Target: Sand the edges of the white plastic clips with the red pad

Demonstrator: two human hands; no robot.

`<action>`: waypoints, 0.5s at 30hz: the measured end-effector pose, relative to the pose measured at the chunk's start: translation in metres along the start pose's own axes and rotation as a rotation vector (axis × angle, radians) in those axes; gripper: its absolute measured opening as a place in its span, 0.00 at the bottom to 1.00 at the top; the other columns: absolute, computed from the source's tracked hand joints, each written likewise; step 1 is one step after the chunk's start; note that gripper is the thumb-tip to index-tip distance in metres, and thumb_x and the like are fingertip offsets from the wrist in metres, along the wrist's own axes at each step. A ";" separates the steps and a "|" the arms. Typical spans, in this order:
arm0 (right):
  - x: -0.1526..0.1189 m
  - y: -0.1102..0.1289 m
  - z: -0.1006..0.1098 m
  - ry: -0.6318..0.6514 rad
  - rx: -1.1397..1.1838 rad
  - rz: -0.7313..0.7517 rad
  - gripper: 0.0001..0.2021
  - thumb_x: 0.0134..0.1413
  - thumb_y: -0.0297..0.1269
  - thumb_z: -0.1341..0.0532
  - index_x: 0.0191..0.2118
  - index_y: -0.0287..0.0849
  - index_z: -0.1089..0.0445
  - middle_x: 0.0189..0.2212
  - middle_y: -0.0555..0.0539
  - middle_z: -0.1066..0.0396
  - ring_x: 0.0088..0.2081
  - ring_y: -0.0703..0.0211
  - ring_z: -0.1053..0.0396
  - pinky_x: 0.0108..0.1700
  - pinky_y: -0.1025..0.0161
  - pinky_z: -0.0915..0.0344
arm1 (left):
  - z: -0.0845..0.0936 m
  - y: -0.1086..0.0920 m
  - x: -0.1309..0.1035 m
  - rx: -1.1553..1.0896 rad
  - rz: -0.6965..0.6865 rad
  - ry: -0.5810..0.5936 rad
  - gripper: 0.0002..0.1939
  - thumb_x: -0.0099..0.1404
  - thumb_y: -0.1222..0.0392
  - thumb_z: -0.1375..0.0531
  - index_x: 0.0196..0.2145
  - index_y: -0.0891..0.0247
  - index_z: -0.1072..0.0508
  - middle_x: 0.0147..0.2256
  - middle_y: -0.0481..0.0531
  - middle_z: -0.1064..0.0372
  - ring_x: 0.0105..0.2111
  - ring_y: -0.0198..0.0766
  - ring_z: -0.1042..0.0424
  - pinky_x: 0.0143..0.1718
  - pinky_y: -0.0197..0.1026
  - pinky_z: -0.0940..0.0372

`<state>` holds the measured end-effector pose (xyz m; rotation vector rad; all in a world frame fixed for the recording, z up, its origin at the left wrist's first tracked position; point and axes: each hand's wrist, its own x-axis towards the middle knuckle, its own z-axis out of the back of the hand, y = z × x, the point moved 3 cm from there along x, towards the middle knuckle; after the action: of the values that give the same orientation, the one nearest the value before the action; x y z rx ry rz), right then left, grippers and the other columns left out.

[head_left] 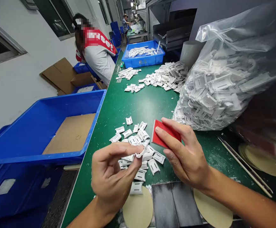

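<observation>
A small white plastic piece (pixel 141 154) is pinched between the thumb and forefinger of the left hand (pixel 116 175), above the near part of the long green-topped table (pixel 126 106); the other fingers curl inward. The right hand (pixel 187 153) grips a flat red rectangular block with a pale edge (pixel 158 140), fingers over its red face. The block is just beside the piece, with a gap between them.

Below and beyond the left hand, loose white slotted plastic pieces (pixel 138 138) lie scattered, some overlapping. Along the table's near edge are a round pale-yellow disc (pixel 138 209), two dark grey rectangular plates (pixel 165 205) side by side, and a second pale-yellow disc (pixel 213 209) partly under the right forearm.

Toward the table's right edge stands a clear plastic bag (pixel 219 85) filled with white parts. Farther off, a heap of white pieces (pixel 168 76) lies near a blue plastic tray (pixel 144 60) holding long white strips at the far end. Against the table's left edge is a large blue plastic bin (pixel 42 158) with brown cardboard (pixel 69 133) inside; beyond it sits a person in a red vest (pixel 97 41).
</observation>
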<state>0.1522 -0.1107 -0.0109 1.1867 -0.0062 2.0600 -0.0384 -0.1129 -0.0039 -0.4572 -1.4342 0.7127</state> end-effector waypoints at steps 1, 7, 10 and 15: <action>0.000 0.002 0.001 -0.008 0.003 0.010 0.22 0.64 0.29 0.45 0.63 0.36 0.38 0.61 0.31 0.43 0.59 0.42 0.40 0.57 0.44 0.38 | 0.000 0.000 0.000 0.006 -0.010 0.001 0.31 0.51 0.87 0.36 0.48 0.64 0.34 0.36 0.50 0.22 0.36 0.41 0.22 0.41 0.44 0.27; 0.002 0.002 -0.005 0.071 -0.176 -0.053 0.21 0.62 0.25 0.43 0.59 0.45 0.32 0.60 0.36 0.39 0.54 0.41 0.38 0.53 0.42 0.35 | -0.001 0.000 -0.001 0.021 0.046 0.038 0.29 0.51 0.86 0.36 0.44 0.60 0.37 0.34 0.48 0.21 0.35 0.40 0.22 0.40 0.45 0.28; 0.004 -0.004 -0.003 0.040 -0.216 -0.180 0.18 0.62 0.25 0.44 0.56 0.40 0.29 0.57 0.34 0.34 0.52 0.42 0.37 0.52 0.41 0.34 | 0.000 -0.001 -0.001 0.046 0.046 0.060 0.29 0.51 0.85 0.36 0.43 0.58 0.37 0.33 0.47 0.19 0.35 0.41 0.21 0.40 0.46 0.27; 0.005 -0.001 -0.001 0.062 -0.203 -0.041 0.17 0.62 0.27 0.42 0.54 0.42 0.28 0.56 0.37 0.32 0.50 0.42 0.36 0.50 0.42 0.33 | 0.005 -0.004 -0.007 0.242 -0.063 0.091 0.22 0.50 0.81 0.34 0.34 0.56 0.33 0.37 0.45 0.19 0.35 0.39 0.23 0.34 0.40 0.27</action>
<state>0.1513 -0.1067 -0.0081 0.9904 -0.1563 2.0069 -0.0423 -0.1212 -0.0065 -0.2516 -1.2524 0.7932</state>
